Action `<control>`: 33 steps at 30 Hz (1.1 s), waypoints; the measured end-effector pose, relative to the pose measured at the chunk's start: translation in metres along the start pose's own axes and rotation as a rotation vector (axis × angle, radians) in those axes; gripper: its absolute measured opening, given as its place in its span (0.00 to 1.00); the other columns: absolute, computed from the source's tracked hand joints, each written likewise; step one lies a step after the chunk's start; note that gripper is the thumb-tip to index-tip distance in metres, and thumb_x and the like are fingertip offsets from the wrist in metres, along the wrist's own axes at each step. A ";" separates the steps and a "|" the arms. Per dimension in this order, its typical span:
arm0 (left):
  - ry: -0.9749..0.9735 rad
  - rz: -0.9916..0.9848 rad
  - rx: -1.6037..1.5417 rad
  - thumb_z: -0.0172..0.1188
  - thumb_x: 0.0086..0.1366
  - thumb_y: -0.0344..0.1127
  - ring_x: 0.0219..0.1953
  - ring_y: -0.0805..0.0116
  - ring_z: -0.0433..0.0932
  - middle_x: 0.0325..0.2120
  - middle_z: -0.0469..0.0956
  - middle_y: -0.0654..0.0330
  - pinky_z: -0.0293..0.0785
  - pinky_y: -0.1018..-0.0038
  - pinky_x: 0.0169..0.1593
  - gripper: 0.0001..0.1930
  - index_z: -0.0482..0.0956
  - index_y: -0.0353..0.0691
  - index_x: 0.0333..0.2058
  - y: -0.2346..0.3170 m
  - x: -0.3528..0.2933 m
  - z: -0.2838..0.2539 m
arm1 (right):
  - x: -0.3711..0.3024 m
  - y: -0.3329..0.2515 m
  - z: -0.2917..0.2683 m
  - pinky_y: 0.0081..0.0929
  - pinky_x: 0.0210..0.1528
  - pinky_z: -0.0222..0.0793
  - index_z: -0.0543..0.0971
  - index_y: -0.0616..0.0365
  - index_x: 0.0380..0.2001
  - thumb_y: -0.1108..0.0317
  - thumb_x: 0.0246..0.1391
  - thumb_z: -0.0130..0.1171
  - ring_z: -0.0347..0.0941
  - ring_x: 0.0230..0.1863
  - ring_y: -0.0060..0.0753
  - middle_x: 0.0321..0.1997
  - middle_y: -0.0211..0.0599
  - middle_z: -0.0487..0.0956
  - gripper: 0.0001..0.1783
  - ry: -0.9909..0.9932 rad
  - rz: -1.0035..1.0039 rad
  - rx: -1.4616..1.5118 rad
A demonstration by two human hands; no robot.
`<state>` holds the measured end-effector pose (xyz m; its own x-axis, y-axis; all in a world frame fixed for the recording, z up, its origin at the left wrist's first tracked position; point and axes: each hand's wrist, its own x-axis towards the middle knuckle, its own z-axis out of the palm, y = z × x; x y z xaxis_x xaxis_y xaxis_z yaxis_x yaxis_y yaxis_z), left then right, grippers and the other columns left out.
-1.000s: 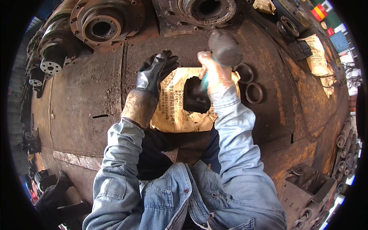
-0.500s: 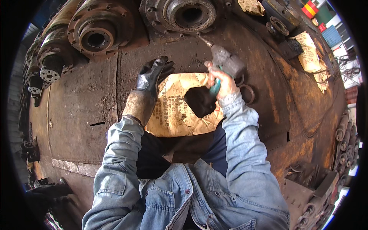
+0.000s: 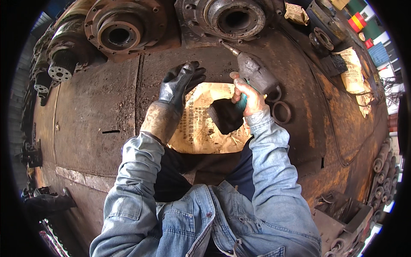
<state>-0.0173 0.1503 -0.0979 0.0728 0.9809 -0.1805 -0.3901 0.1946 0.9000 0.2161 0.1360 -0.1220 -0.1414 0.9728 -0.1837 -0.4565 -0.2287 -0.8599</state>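
Observation:
My right hand (image 3: 251, 96) is closed around the teal grip of a cordless impact driver (image 3: 259, 76). Its large black battery (image 3: 224, 115) hangs toward me. The driver's slim metal bit (image 3: 231, 49) points away, its tip close beside a small bolt (image 3: 221, 41) at the near edge of a round, greasy flanged hub (image 3: 255, 23). Whether tip and bolt touch, I cannot tell. To the left, my left hand (image 3: 174, 88) wears a black, oil-stained glove. It is raised and empty, with its fingers loosely bent and apart.
A printed brown paper sack (image 3: 196, 128) lies before my knees. Right of the driver rests a metal ring (image 3: 281, 112). Another flanged hub (image 3: 117, 23) and splined shafts (image 3: 61, 70) stand far left. A cable (image 3: 329, 128) crosses the rusty metal surface at right, near a steel box (image 3: 338, 214).
The view has shifted, so the hubs appear farther right. Against the hub, the driver's bit has moved left, from one edge bolt to its neighbour. My left hand remains raised and empty.

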 end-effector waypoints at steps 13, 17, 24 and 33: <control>-0.015 0.029 0.004 0.64 0.63 0.57 0.55 0.51 0.77 0.53 0.75 0.43 0.73 0.58 0.61 0.38 0.68 0.31 0.60 -0.001 0.002 -0.002 | 0.005 0.010 0.008 0.20 0.27 0.64 0.80 0.62 0.47 0.64 0.55 0.62 0.65 0.21 0.22 0.23 0.25 0.71 0.19 0.044 -0.139 -0.101; 0.003 0.049 -0.006 0.65 0.63 0.57 0.55 0.52 0.77 0.53 0.76 0.43 0.73 0.58 0.61 0.39 0.68 0.31 0.60 -0.001 -0.002 -0.002 | 0.008 0.016 0.011 0.21 0.28 0.66 0.80 0.60 0.48 0.65 0.54 0.62 0.67 0.22 0.22 0.28 0.26 0.74 0.18 0.068 -0.142 -0.076; 0.054 0.015 0.003 0.68 0.59 0.58 0.56 0.53 0.76 0.53 0.76 0.44 0.72 0.58 0.62 0.41 0.68 0.32 0.60 -0.001 -0.003 -0.008 | 0.047 0.062 -0.005 0.42 0.58 0.71 0.74 0.58 0.57 0.67 0.51 0.61 0.73 0.56 0.45 0.58 0.44 0.75 0.28 0.204 -0.714 -1.652; 0.072 0.020 0.020 0.66 0.61 0.57 0.56 0.52 0.76 0.53 0.76 0.43 0.72 0.59 0.62 0.39 0.69 0.32 0.60 -0.001 -0.006 -0.020 | 0.034 0.075 -0.007 0.41 0.55 0.70 0.74 0.58 0.54 0.69 0.53 0.58 0.71 0.51 0.42 0.54 0.41 0.74 0.23 0.009 -0.632 -0.875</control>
<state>-0.0354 0.1446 -0.1053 -0.0011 0.9819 -0.1894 -0.3726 0.1753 0.9113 0.1825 0.1525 -0.1963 -0.0920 0.9065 0.4121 0.3419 0.4174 -0.8419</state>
